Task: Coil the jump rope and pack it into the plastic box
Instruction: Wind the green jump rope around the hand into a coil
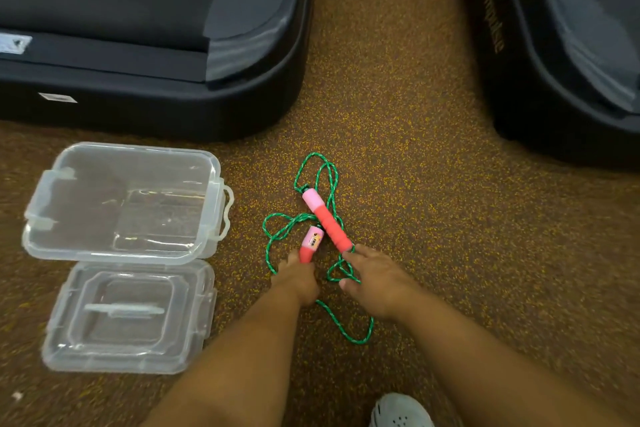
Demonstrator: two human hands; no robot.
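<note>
A green jump rope [277,239] lies in loose loops on the brown speckled floor. It has two pink-and-red handles. My left hand [298,279] is closed around the red end of the shorter-looking handle [311,243]. My right hand [377,279] rests on the floor with its fingertips touching the red end of the longer handle [327,220]; rope loops run under its fingers. The clear plastic box [121,204] sits open and empty to the left, with its clear lid [128,317] lying beside it, nearer to me.
Two black treadmill bases flank the floor strip: one at the back left [156,104], one at the right [554,80]. A grey shoe [400,411] shows at the bottom edge. Brown floor [433,218] stretches between the machines.
</note>
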